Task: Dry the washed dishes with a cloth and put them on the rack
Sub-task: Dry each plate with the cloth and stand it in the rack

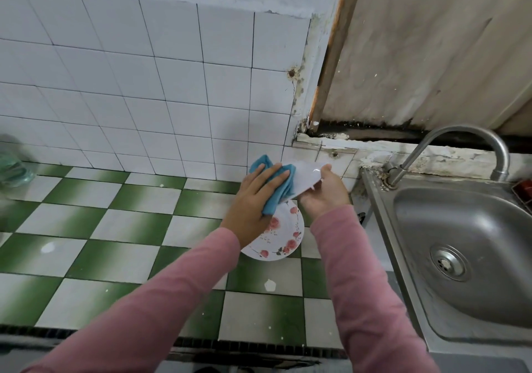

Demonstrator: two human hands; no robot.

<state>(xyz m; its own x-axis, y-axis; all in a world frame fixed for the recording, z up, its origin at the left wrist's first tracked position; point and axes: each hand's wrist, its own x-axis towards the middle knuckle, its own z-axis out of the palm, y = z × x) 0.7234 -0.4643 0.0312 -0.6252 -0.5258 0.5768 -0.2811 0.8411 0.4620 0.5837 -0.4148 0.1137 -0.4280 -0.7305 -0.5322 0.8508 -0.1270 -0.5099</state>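
Right hand (322, 197) grips a tilted glossy white dish (306, 175) while left hand (257, 200), held flat, presses a blue cloth (280, 191) on it; slipping, it could strike the rose-patterned plate (283, 238) beneath.

blue cloth (276, 188), rose-patterned plate (280, 237), green-white counter (129, 228).

cloth (276, 189): soft fabric, matt
white plate (305, 177): smooth, glossy
flowered plate (283, 238): smooth, shiny
sink (472, 223): smooth, shiny metal
tap (463, 138): shiny metal
counter tiles (115, 228): smooth, a bit glossy
wall tiles (144, 70): smooth, glossy
board (431, 41): matt, worn wood
sleeves (354, 280): soft matt cloth
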